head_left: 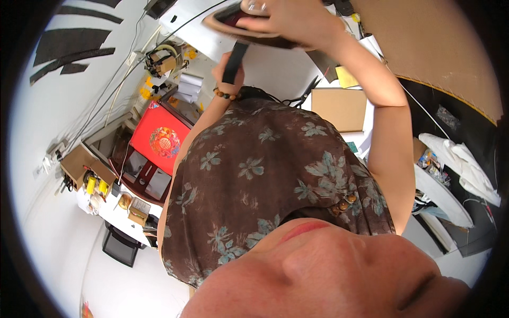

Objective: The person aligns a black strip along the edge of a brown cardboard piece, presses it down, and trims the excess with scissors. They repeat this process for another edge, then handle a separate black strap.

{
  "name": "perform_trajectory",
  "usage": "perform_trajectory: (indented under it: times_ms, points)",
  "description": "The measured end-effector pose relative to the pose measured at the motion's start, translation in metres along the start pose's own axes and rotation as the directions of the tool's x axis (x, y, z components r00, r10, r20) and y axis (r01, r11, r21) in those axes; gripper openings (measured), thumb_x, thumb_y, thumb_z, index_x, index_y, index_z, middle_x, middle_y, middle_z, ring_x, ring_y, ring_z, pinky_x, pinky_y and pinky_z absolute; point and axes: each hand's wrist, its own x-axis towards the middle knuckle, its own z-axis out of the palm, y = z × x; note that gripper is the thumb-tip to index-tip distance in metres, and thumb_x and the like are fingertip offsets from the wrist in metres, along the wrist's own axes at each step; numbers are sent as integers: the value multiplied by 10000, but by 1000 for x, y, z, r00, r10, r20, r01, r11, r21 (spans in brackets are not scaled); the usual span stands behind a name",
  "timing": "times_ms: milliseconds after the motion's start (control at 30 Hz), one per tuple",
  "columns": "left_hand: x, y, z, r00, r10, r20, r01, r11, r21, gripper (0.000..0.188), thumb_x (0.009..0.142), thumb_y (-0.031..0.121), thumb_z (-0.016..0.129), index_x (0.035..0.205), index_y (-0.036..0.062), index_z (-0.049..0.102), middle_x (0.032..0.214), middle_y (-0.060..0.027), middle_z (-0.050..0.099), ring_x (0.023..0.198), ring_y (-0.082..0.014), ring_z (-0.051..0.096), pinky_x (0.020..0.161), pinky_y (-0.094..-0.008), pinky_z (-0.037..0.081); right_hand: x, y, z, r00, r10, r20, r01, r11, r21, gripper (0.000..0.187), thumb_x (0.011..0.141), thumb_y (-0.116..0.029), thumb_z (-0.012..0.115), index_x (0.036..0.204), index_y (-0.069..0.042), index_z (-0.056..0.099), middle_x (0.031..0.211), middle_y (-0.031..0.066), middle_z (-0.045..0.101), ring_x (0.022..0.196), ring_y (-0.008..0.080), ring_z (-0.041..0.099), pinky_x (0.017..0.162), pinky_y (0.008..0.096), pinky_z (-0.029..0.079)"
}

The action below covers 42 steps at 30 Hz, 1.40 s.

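Observation:
My left hand (231, 70), with a beaded bracelet on the wrist, is closed around a flat black strap-like piece (235, 62). That piece stands up toward an oval thing (222, 24) with a dark middle and a tan rim, smeared by motion; its kind I cannot make out. Across the oval thing lies my right hand (286, 25), its fingers bent over the edge and gripping it. Whether the black piece is joined to the oval thing cannot be seen. Both hands are held over a white tabletop (275, 66).
A flat brown cardboard box (339, 108) and a yellow paper (347, 77) lie near my right forearm. To the left stand a red ornamented panel (159, 135), a cluttered white table (114, 212) and a black chair (121, 245). A dark cable (185, 24) crosses at the top.

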Motion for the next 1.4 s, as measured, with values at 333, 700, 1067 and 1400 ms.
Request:
perform_trajectory:
  times_ms: [333,700,1067,1400]
  points:
    - [76,11,-52,952,-283,-115,256,945,-206,223,765,149,827,787,19,647,699,15,629,586,-41,519,544,-223,423,-66,144,-5,758,635,-146,-414,643,645,268,729,-28,771,939,-45,606,765,-42,531,733,66,505,635,236,424]
    - [124,29,-143,903,-310,297,275,949,153,259,799,61,754,710,37,512,623,78,439,572,-32,359,486,-218,287,-75,394,108,827,544,-145,-461,803,378,380,726,-75,819,920,-66,492,741,2,444,719,140,430,666,305,424]
    - [155,56,-148,815,-492,306,496,865,71,165,812,39,736,958,-22,692,837,-17,684,694,-64,590,614,-233,495,-58,340,105,863,496,-93,-504,857,-107,520,795,-223,769,1241,-48,568,1266,184,565,1148,361,551,947,443,462]
    - [204,84,-111,783,-93,615,277,938,-210,180,803,-8,736,975,-12,684,844,7,695,759,-31,597,684,-210,494,-19,90,48,973,137,-184,45,672,740,542,798,-216,766,1277,-77,554,1187,123,624,1104,227,592,972,371,457]
